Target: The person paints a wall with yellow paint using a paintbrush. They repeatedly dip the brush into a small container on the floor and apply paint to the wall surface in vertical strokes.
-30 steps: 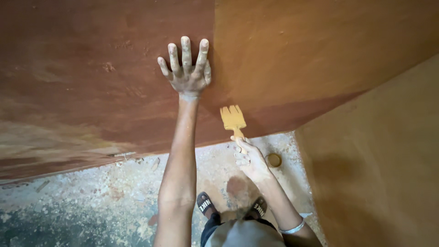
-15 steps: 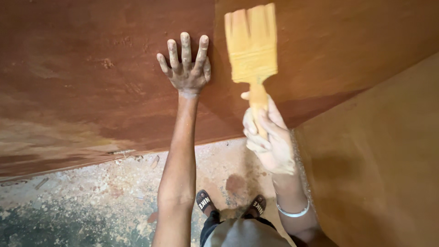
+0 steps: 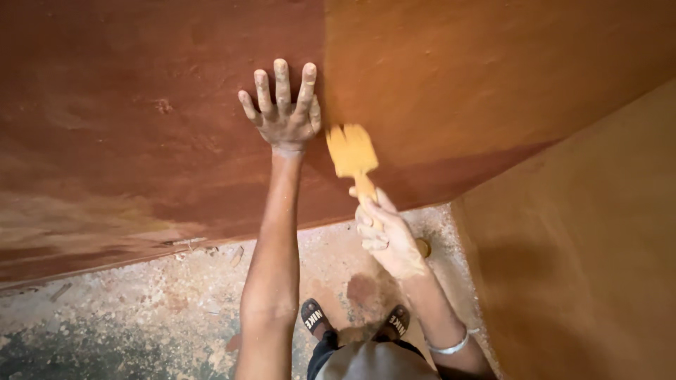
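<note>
My left hand is pressed flat against the dark red-brown wall, fingers spread and pointing up. My right hand is closed around the handle of a wide paintbrush coated in ochre paint. Its bristles touch the wall just right of my left wrist, at the border between the dark red area and the ochre-painted area. A silver bangle circles my right wrist.
A second ochre wall closes in on the right, forming a corner. Below lies a rough concrete floor spattered with paint, with a dark stain near my two sandalled feet. A small round object sits by the corner.
My right hand has brought the brush down from high on the ochre area to a spot beside my left wrist. The left hand has stayed put on the wall.
</note>
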